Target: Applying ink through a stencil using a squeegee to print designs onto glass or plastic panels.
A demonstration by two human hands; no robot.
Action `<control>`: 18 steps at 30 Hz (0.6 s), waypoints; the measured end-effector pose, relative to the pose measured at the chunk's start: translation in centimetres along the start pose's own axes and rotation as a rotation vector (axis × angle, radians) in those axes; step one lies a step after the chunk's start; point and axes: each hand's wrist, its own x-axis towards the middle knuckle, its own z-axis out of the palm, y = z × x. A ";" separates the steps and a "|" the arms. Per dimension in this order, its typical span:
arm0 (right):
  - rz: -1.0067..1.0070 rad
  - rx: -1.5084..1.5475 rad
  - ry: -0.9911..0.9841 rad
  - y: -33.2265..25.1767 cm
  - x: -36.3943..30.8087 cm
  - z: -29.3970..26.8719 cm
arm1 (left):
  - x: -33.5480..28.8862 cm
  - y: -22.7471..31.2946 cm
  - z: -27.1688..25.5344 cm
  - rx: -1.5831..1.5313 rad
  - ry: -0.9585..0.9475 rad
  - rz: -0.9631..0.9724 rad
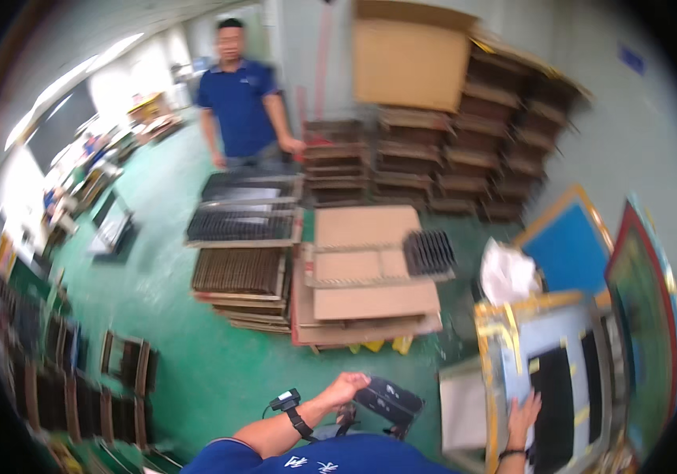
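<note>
My left hand [348, 388] is closed on the edge of a thin black panel [390, 401], which has a few small pale marks and hangs out in front of my body. My right hand [522, 415] lies with its fingers spread on a framed screen [515, 375] at my right. This screen has a pale surface, yellow tape along its edges and a wide black area [550, 395] beside my fingertips. Motion blur hides the finer detail of the panel.
Ahead stand stacked cardboard boxes [366, 229] with a row of black parts [429, 253] on top, beside a pile of loaded trays [240, 272]. Behind them is a person in blue [240, 110]. More framed screens [571, 245] lean at right; racks [78, 403] stand at left.
</note>
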 end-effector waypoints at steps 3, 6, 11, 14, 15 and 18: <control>-0.119 0.063 0.161 0.3 0.7 -0.4 | -0.1 0.5 0.1 0.094 0.033 0.068; 0.067 0.224 0.215 1.9 2.0 -1.6 | -0.1 1.0 1.0 0.014 -0.017 0.062; 0.450 0.927 0.275 3.7 2.8 -5.6 | 0.5 1.8 2.0 0.055 -0.057 -0.131; 0.859 1.639 0.574 3.6 3.5 -9.1 | 1.2 2.3 2.5 0.078 -0.096 -0.134; 1.081 1.835 0.778 3.5 4.8 -10.7 | 1.4 2.5 2.8 0.086 -0.092 -0.167; 0.247 2.306 0.628 3.7 7.8 -17.4 | 1.6 3.6 3.8 0.172 -0.104 -0.171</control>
